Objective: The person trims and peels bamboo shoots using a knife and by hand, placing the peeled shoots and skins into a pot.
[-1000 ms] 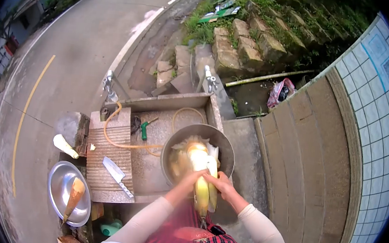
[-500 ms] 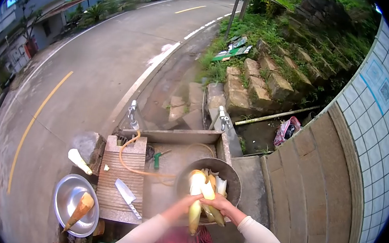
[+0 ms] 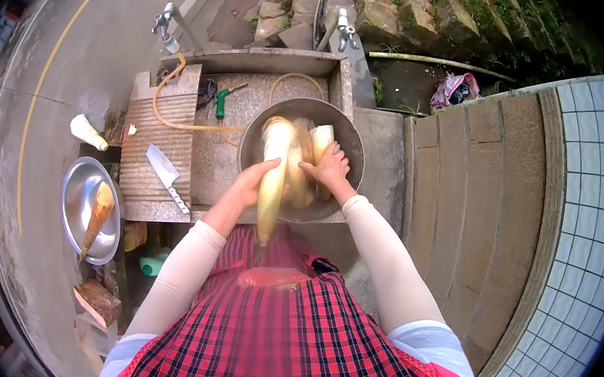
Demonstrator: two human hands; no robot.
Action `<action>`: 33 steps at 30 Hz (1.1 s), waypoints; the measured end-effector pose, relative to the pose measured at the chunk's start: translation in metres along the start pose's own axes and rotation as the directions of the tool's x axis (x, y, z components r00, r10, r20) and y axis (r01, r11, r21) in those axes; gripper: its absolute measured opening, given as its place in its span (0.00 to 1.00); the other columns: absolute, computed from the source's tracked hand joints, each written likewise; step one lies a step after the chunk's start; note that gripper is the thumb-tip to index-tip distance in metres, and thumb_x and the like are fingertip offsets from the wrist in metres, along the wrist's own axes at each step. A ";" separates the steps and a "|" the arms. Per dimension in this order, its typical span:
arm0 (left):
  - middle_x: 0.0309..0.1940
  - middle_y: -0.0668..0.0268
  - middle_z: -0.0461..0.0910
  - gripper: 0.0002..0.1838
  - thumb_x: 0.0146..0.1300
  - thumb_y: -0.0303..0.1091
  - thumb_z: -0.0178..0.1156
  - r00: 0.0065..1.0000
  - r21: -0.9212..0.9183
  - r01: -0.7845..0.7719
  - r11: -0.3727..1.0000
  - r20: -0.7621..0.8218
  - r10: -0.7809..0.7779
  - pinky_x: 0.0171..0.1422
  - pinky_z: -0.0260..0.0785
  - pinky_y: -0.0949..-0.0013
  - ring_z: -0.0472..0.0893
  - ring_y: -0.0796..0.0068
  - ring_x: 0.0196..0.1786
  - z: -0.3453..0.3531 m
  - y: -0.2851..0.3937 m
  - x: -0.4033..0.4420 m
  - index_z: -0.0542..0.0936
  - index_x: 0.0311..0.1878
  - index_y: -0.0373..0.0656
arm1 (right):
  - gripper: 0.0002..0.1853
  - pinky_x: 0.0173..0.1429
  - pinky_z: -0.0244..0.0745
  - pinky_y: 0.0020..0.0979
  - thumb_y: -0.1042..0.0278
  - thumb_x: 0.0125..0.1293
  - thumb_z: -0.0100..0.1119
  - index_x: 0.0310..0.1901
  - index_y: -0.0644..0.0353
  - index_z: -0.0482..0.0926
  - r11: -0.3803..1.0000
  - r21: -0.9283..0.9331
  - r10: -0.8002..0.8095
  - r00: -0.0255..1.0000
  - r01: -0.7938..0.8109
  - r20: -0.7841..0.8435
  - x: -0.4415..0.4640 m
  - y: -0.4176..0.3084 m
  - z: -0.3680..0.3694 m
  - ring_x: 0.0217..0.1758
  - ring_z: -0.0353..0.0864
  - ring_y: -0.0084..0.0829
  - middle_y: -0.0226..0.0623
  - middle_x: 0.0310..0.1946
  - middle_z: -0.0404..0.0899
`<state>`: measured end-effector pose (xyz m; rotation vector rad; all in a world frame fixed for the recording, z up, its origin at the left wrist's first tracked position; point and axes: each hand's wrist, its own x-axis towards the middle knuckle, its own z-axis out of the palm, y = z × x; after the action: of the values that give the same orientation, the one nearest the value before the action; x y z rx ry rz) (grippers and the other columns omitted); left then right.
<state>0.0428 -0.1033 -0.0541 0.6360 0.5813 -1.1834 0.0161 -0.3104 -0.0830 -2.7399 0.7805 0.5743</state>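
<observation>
A large round metal pot [image 3: 359,150] stands in the sink with several peeled bamboo shoots inside, some smeared by motion. My left hand [image 3: 250,183] is closed round a long pale bamboo shoot [image 3: 270,194], whose tip sticks out over the pot's near rim. My right hand [image 3: 331,171] is inside the pot on the right, its fingers curled over another bamboo shoot [image 3: 322,141] and its thumb pointing left toward the blurred shoots in the middle.
Left of the pot, a cleaver [image 3: 166,175] lies on a ridged washboard slab [image 3: 150,119]. An orange hose [image 3: 191,126] and green spray nozzle [image 3: 221,103] are in the stone sink [image 3: 210,156]. A steel basin [image 3: 74,203] holds an unpeeled shoot [image 3: 100,213]. Taps [image 3: 343,29] rise behind.
My view has tilted downward. My hands, close together on the shoots before, have moved apart, the right one going over to the pot's right side.
</observation>
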 end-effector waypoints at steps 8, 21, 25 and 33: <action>0.46 0.58 0.78 0.25 0.68 0.48 0.52 0.976 0.134 -0.127 0.983 -0.159 0.147 0.51 0.71 0.63 0.78 0.66 0.46 0.047 -0.024 0.012 0.72 0.56 0.34 | 0.31 0.45 0.77 0.41 0.48 0.63 0.58 0.53 0.72 0.70 0.170 0.705 -0.494 0.560 -0.688 0.665 -0.064 0.011 -0.057 0.43 0.81 0.43 0.51 0.45 0.76; 0.41 0.50 0.80 0.20 0.59 0.36 0.58 0.968 0.403 -0.118 0.908 -0.156 0.195 0.44 0.77 0.64 0.82 0.61 0.41 0.047 -0.032 0.013 0.73 0.49 0.29 | 0.18 0.34 0.75 0.44 0.61 0.56 0.61 0.37 0.71 0.72 0.828 0.440 -0.407 0.912 0.347 0.047 -0.099 0.023 -0.060 0.31 0.80 0.54 0.59 0.29 0.78; 0.39 0.50 0.80 0.19 0.58 0.33 0.56 0.976 0.313 -0.147 0.938 -0.108 0.189 0.46 0.77 0.61 0.82 0.58 0.41 0.045 -0.046 0.027 0.73 0.47 0.25 | 0.21 0.35 0.75 0.45 0.61 0.55 0.61 0.42 0.71 0.70 0.867 0.262 -0.443 0.896 0.424 0.016 -0.110 0.027 -0.066 0.31 0.79 0.54 0.56 0.30 0.77; 0.43 0.49 0.78 0.20 0.58 0.30 0.53 0.978 0.237 -0.155 0.959 -0.103 0.184 0.50 0.75 0.57 0.81 0.58 0.43 0.027 -0.056 0.037 0.71 0.52 0.28 | 0.28 0.33 0.75 0.43 0.59 0.53 0.65 0.46 0.74 0.69 0.858 0.190 -0.486 0.874 0.477 -0.004 -0.109 0.030 -0.060 0.30 0.79 0.52 0.54 0.30 0.76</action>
<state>0.0018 -0.1604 -0.0696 0.9430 0.4875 -1.0613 -0.0671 -0.3052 0.0141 -2.5892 0.1050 0.4230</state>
